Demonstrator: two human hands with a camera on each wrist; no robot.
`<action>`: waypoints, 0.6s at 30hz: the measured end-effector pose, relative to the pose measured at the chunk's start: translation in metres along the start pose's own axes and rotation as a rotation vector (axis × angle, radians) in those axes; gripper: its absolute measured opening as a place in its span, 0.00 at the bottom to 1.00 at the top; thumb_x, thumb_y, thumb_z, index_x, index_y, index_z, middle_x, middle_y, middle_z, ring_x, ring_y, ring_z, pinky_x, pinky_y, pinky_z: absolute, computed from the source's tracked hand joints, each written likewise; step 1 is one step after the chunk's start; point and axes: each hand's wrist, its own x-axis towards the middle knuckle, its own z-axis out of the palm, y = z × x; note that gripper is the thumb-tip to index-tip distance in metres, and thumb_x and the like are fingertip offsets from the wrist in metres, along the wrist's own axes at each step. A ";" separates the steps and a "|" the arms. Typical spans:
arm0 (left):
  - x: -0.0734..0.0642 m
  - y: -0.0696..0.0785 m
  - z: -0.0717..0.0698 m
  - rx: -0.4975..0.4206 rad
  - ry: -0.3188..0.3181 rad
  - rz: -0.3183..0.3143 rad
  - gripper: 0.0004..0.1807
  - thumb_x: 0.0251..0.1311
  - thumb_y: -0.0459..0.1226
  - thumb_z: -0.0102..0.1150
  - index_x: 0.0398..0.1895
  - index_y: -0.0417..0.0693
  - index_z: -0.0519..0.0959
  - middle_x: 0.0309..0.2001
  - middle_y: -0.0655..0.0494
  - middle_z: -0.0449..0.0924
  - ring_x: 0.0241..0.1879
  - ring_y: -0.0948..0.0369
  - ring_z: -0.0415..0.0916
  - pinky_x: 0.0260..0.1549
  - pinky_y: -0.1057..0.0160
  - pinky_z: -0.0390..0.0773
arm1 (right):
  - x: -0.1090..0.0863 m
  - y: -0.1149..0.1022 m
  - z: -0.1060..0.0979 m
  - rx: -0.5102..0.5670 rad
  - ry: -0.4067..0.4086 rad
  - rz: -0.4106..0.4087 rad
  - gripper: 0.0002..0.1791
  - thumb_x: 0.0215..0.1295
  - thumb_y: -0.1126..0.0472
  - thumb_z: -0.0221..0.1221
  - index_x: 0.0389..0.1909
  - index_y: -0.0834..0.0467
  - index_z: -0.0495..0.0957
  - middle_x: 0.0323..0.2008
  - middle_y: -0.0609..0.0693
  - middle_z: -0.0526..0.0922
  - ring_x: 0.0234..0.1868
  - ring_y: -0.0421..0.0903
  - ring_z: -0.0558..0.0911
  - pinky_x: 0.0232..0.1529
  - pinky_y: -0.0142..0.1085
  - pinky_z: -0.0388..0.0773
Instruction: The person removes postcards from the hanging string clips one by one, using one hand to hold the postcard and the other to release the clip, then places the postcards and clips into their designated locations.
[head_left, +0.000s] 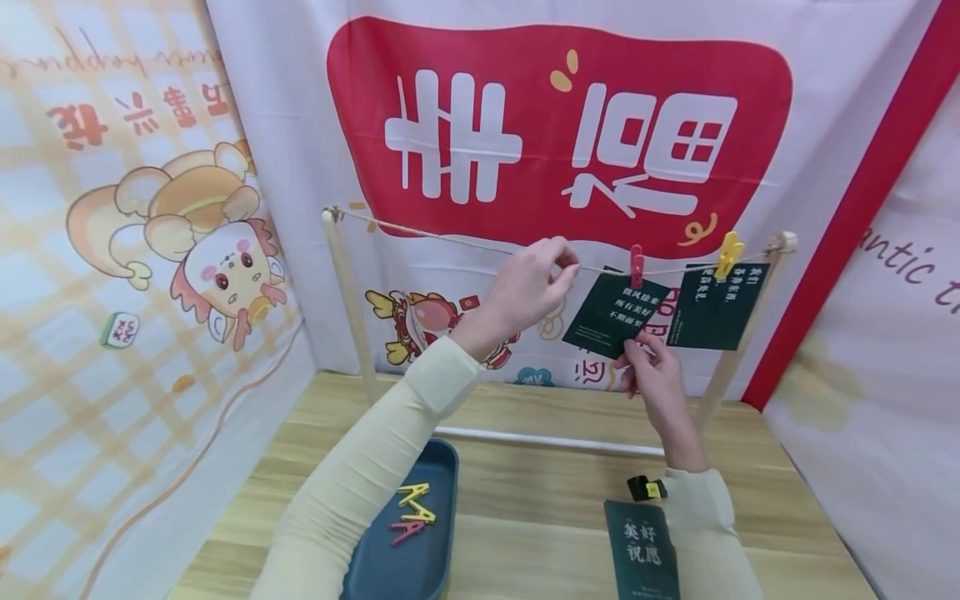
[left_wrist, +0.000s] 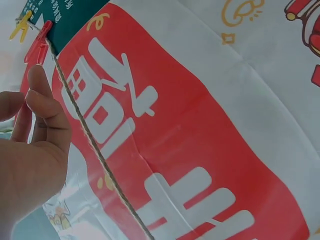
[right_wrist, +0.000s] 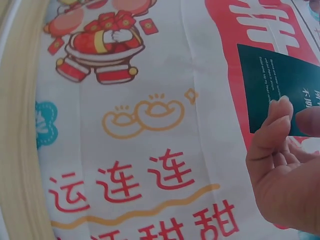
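Observation:
A dark green card with white writing hangs tilted from a twine line, clipped by a red clothespin. My right hand pinches its lower corner between thumb and fingers; the right wrist view shows the same grip on the card. Left of that clothespin, my left hand is raised at the twine with loosely bent fingers and nothing in them. In the left wrist view its fingertips are just below the red clothespin. Further right, a yellow clothespin holds a second green card.
The twine spans a wooden frame with a left post and a white bottom bar. On the table, a blue tray holds yellow and pink clothespins. Another green card and a small black-and-yellow item lie by my right sleeve.

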 end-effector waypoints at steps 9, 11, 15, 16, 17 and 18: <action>0.026 0.012 0.010 0.040 -0.109 -0.028 0.18 0.66 0.44 0.59 0.57 0.50 0.74 0.54 0.57 0.78 0.49 0.66 0.76 0.46 0.74 0.79 | 0.004 0.002 0.001 0.151 -0.047 0.066 0.17 0.71 0.45 0.54 0.46 0.56 0.73 0.29 0.47 0.82 0.21 0.39 0.78 0.23 0.27 0.78; 0.030 0.014 0.012 0.047 -0.133 -0.039 0.19 0.66 0.44 0.59 0.57 0.50 0.73 0.54 0.57 0.78 0.47 0.67 0.75 0.46 0.74 0.79 | 0.004 0.002 0.000 0.159 -0.047 0.074 0.16 0.71 0.45 0.54 0.45 0.55 0.73 0.29 0.47 0.82 0.21 0.39 0.78 0.23 0.28 0.79; 0.038 0.016 0.016 0.058 -0.144 -0.052 0.18 0.66 0.45 0.58 0.56 0.50 0.73 0.53 0.57 0.78 0.44 0.68 0.76 0.43 0.75 0.80 | 0.003 0.000 -0.002 0.158 -0.042 0.076 0.16 0.70 0.45 0.54 0.43 0.54 0.73 0.28 0.46 0.81 0.22 0.40 0.79 0.24 0.28 0.79; 0.041 0.017 0.018 0.059 -0.146 -0.054 0.18 0.66 0.45 0.58 0.56 0.50 0.74 0.52 0.57 0.78 0.43 0.68 0.76 0.42 0.75 0.80 | 0.002 -0.001 -0.003 0.152 -0.040 0.077 0.16 0.70 0.44 0.54 0.43 0.54 0.73 0.28 0.46 0.80 0.22 0.40 0.78 0.24 0.28 0.79; 0.043 0.019 0.019 0.057 -0.151 -0.057 0.18 0.66 0.46 0.58 0.55 0.50 0.74 0.52 0.57 0.78 0.43 0.68 0.76 0.41 0.76 0.80 | 0.002 -0.001 -0.004 0.146 -0.035 0.077 0.17 0.70 0.44 0.54 0.42 0.54 0.73 0.28 0.46 0.80 0.22 0.40 0.78 0.24 0.28 0.78; 0.045 0.021 0.022 0.058 -0.157 -0.058 0.18 0.66 0.46 0.58 0.55 0.50 0.74 0.52 0.57 0.78 0.42 0.68 0.76 0.40 0.76 0.80 | 0.001 -0.002 -0.005 0.139 -0.033 0.075 0.17 0.70 0.44 0.54 0.42 0.55 0.73 0.27 0.46 0.79 0.22 0.40 0.78 0.24 0.28 0.78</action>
